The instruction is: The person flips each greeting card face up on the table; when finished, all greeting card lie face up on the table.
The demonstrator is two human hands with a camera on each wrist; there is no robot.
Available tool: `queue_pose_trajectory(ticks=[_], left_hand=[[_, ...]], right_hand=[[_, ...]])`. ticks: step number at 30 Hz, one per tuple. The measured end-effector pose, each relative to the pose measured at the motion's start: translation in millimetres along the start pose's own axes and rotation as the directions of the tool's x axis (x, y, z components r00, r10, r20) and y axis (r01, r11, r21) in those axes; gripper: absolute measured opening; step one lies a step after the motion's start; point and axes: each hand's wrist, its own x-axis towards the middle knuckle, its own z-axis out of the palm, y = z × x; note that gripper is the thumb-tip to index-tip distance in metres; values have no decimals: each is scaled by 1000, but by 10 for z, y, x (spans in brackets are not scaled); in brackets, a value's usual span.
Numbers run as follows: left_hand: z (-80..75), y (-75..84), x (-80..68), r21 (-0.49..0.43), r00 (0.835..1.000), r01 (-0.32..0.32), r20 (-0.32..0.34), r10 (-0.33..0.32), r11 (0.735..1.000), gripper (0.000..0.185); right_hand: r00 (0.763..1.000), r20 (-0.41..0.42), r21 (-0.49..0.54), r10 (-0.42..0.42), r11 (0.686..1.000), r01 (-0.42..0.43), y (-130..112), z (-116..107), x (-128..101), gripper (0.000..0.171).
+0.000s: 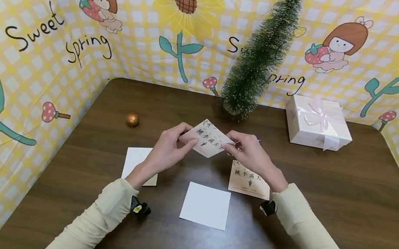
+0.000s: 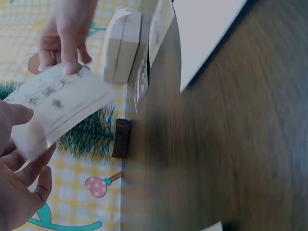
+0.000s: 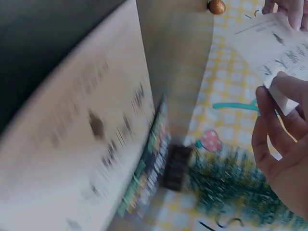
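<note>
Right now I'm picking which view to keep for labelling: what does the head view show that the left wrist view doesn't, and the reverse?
Head only: the gold ball, the printed card on the table and both sleeves. Left wrist only: the tree's dark base up close and the gift box from the side. Both: the left hand and right hand pinching the held card, the small tree and the blank white card.

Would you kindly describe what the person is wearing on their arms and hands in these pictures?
Both arms are covered by long, pale cream-yellow sleeves that end at the wrists. The left hand and right hand are bare, with no gloves or rings visible. A small black device with a yellow spot sits under the left wrist, and a similar black one under the right.
</note>
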Motion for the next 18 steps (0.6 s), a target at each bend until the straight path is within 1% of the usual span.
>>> queue_pose_trajectory(ticks=[3,5,6,8,9,11,12,13,15,16,18], left_hand=[[-17,-13,12,32,1000,0,25,-1,999,22],[-30,-15,16,49,999,3,52,-5,999,18],[-35,-14,16,50,998,8,65,-11,999,15],[-45,-12,10,50,996,20,80,-24,999,10],[-49,-12,6,43,997,29,76,-33,999,7],[-54,-19,2,17,998,45,45,-46,999,6],[-55,-23,4,-3,998,52,21,-52,999,5],[-56,-29,8,-23,998,55,-7,-55,998,5],[-56,-38,29,-66,996,56,-61,-60,996,5],[-55,-41,42,-86,995,54,-79,-61,995,5],[-57,-39,72,-115,992,63,-103,-75,991,6]], right_hand=[[999,22,-107,-42,993,44,-22,-69,16,4],[997,38,-159,-62,985,67,-42,-106,32,6],[997,40,-165,-61,984,67,-52,-116,40,6],[999,19,-124,-41,991,43,-66,-122,47,5],[1000,0,-88,-14,996,14,-70,-117,46,8],[997,-47,21,67,998,-66,-81,-94,42,22],[991,-67,85,113,991,-107,-83,-75,41,28],[984,-80,141,158,979,-146,-81,-53,41,30],[971,-84,219,225,955,-202,-79,-9,49,26],[967,-82,241,243,946,-217,-82,10,59,21],[963,-78,254,257,940,-230,-75,49,85,15]])
